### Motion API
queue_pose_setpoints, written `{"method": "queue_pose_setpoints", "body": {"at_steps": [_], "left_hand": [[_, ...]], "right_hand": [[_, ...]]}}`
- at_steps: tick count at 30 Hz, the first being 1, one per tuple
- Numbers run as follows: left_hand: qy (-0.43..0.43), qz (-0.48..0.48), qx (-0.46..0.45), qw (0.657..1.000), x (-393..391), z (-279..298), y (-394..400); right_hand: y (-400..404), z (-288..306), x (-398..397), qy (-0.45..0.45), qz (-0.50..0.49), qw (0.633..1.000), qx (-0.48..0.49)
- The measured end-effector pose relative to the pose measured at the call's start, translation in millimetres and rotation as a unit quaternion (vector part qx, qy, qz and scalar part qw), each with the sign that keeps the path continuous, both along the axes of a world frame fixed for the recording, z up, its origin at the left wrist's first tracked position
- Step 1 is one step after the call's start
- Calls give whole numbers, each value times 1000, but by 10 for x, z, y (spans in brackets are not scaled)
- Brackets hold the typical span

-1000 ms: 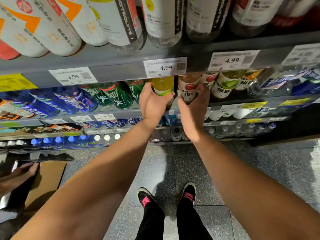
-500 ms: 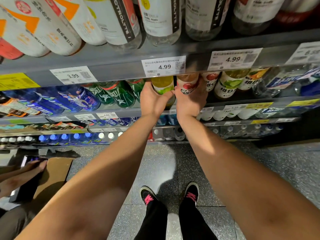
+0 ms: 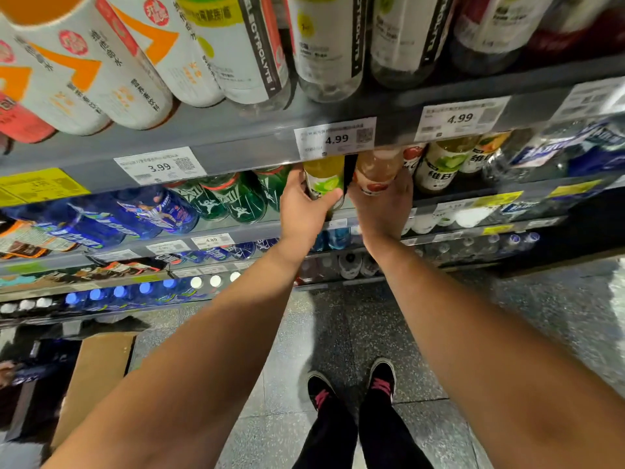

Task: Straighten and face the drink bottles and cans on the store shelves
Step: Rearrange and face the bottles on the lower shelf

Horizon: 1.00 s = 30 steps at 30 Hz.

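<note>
Both arms reach up to the second shelf point(image 3: 449, 197). My left hand point(image 3: 303, 207) is wrapped around a yellow-green drink bottle with a lime label point(image 3: 324, 179). Right beside it, my right hand point(image 3: 382, 211) grips a peach-coloured bottle with a red fruit label point(image 3: 376, 170). The two bottles stand side by side just under the 4.99 price tag point(image 3: 335, 139), their tops hidden by the shelf edge above. More bottles of the same kind point(image 3: 439, 165) stand to the right.
Green bottles point(image 3: 233, 199) and blue bottles point(image 3: 148, 211) fill the same shelf to the left. Large white-labelled bottles point(image 3: 236, 49) sit on the shelf above. Lower shelves hold capped bottles point(image 3: 145, 288). A cardboard box point(image 3: 98, 377) lies on the floor at left, beside another person's hand point(image 3: 6, 373).
Both hands have stayed on the same two bottles and closed in a little tighter around them. The camera has tilted slightly, and the other person's hand at left has drawn back.
</note>
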<state>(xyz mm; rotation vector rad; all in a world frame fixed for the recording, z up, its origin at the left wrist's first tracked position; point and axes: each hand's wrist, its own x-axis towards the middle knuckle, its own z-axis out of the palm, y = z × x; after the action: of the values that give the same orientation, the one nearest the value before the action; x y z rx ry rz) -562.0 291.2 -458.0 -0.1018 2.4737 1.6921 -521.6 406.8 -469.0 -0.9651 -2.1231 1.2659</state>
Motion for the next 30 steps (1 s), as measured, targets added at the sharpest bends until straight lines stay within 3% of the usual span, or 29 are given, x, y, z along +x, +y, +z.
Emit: {"method": "queue_pose_setpoints", "body": {"at_steps": [7, 15, 19, 22, 30], "left_hand": [[24, 103, 26, 994, 598, 6, 198], [56, 22, 1, 998, 732, 22, 1100], [49, 35, 2, 998, 653, 113, 1648], [71, 47, -17, 996, 592, 139, 1983], [44, 168, -33, 984, 530, 79, 2538]], "right_hand": [[134, -39, 289, 53, -72, 992, -92], [756, 9, 649, 70, -84, 989, -95], [1176, 44, 858, 73, -103, 985, -122], [1539, -10, 1005, 98, -58, 979, -168], [2059, -49, 1228, 52, -25, 998, -16]]}}
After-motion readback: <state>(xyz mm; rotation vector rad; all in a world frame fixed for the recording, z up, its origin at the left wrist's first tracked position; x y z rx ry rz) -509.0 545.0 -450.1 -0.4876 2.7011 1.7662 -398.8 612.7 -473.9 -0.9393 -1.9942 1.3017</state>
